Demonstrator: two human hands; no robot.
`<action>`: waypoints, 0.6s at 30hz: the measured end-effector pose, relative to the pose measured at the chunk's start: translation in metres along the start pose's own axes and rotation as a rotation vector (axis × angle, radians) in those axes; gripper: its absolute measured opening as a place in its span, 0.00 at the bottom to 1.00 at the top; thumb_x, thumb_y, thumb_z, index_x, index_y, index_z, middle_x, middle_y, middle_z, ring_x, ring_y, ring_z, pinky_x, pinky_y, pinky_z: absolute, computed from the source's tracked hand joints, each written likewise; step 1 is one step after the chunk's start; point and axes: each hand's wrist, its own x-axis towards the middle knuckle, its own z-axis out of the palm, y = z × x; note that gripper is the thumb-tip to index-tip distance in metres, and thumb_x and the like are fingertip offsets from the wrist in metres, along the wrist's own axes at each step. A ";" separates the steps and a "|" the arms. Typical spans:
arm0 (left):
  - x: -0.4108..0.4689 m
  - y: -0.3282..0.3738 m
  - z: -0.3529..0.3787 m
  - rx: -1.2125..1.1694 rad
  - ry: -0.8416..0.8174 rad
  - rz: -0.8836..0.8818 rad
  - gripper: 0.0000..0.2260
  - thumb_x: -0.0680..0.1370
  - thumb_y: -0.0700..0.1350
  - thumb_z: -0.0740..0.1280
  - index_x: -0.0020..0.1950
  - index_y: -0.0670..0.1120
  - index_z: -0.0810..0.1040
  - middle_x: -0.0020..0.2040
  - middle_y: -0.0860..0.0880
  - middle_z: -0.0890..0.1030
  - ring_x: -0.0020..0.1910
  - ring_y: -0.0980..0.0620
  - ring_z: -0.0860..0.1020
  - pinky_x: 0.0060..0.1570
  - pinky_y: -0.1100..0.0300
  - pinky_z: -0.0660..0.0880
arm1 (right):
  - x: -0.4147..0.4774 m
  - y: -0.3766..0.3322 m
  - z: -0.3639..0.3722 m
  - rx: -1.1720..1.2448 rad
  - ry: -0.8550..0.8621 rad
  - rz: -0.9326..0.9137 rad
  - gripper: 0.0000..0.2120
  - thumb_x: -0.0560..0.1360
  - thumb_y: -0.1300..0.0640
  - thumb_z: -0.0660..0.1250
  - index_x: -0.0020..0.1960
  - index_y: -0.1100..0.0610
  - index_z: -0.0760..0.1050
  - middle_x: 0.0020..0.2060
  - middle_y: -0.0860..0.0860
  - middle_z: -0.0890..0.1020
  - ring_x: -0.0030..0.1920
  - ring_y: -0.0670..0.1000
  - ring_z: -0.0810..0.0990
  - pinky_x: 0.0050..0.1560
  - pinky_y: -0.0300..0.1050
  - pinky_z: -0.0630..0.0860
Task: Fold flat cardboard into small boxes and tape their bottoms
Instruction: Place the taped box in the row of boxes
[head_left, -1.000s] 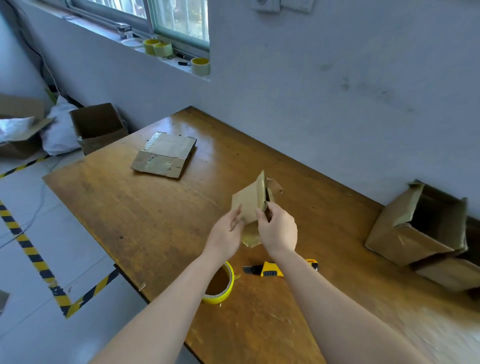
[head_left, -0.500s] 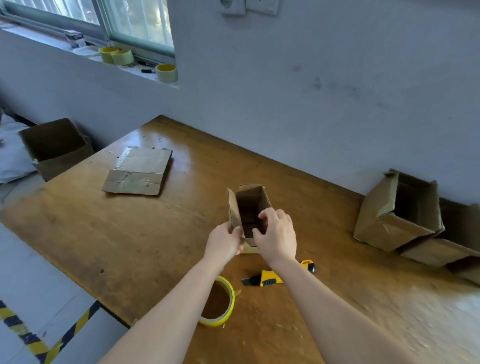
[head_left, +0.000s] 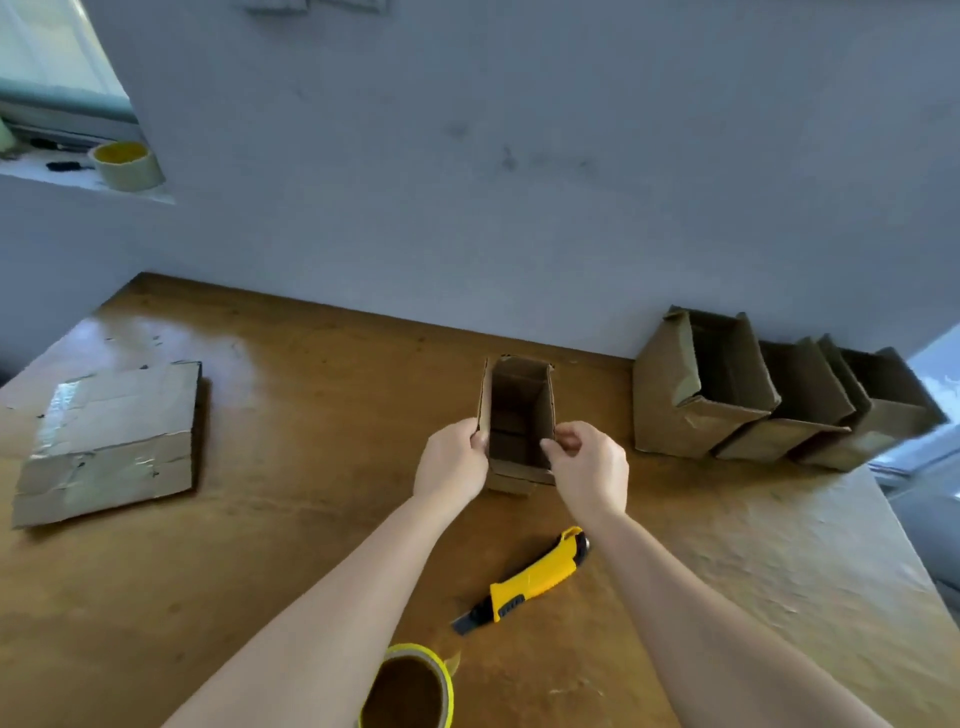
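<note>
A small brown cardboard box (head_left: 519, 410) stands squared up on the wooden table (head_left: 291, 519), its open mouth facing me. My left hand (head_left: 453, 462) grips its left wall near the front corner. My right hand (head_left: 589, 467) pinches its right wall with thumb and curled fingers. A roll of yellow tape (head_left: 415, 686) lies at the table's near edge under my left forearm. A yellow utility knife (head_left: 535, 579) with its blade out lies between my forearms.
A stack of flat taped cardboard (head_left: 109, 441) lies at the left of the table. Three folded boxes (head_left: 769, 400) lean in a row against the wall at the right. Another tape roll (head_left: 127, 165) sits on the window sill at upper left.
The flat cardboard has been opened into a rectangular box. My right hand moved from its front to its right wall, and my head turned right.
</note>
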 end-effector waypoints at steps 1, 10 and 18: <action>0.006 0.008 0.004 0.015 -0.021 0.031 0.11 0.83 0.46 0.57 0.56 0.43 0.77 0.52 0.46 0.80 0.47 0.51 0.77 0.43 0.62 0.74 | 0.007 0.004 -0.006 -0.005 0.012 0.003 0.14 0.77 0.56 0.69 0.62 0.58 0.78 0.53 0.52 0.83 0.52 0.50 0.80 0.48 0.39 0.75; 0.057 0.063 0.038 0.081 -0.101 0.142 0.14 0.81 0.48 0.61 0.62 0.43 0.77 0.56 0.46 0.81 0.54 0.48 0.79 0.52 0.58 0.77 | 0.061 0.028 -0.039 -0.078 0.098 0.015 0.14 0.79 0.59 0.66 0.64 0.59 0.78 0.56 0.55 0.83 0.56 0.54 0.81 0.53 0.41 0.73; 0.092 0.101 0.071 0.156 -0.125 0.150 0.17 0.82 0.47 0.60 0.70 0.45 0.72 0.65 0.45 0.77 0.63 0.47 0.75 0.59 0.58 0.72 | 0.110 0.039 -0.050 -0.314 0.093 -0.032 0.12 0.81 0.58 0.63 0.61 0.57 0.79 0.50 0.54 0.84 0.50 0.55 0.82 0.50 0.48 0.80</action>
